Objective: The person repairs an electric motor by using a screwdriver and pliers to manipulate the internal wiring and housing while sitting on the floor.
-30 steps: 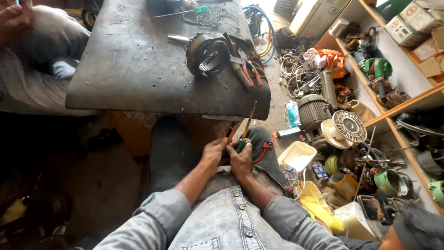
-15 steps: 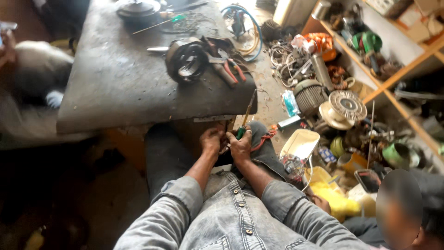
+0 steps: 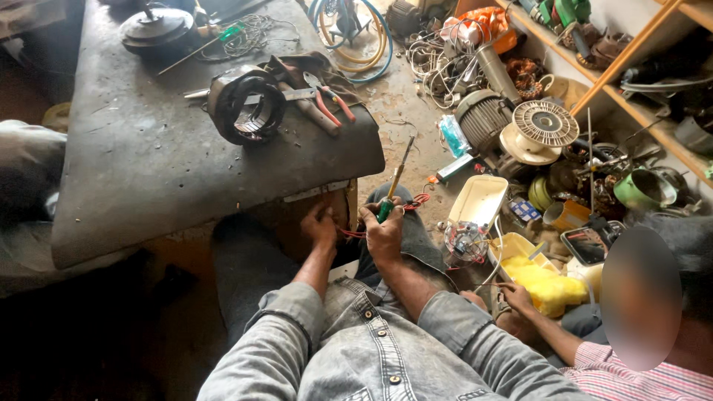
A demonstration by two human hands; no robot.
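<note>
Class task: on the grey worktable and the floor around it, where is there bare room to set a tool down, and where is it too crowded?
The worktable lies bare across its near and left parts, below the round motor stator. Its far end is crowded: stator, pliers, wire coil. The floor at right is packed with motor parts and tubs. The right hand grips a screwdriver.

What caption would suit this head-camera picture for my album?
Seated at a grey worktable, the right hand grips a green-handled screwdriver while the left hand pinches red wires.
</note>
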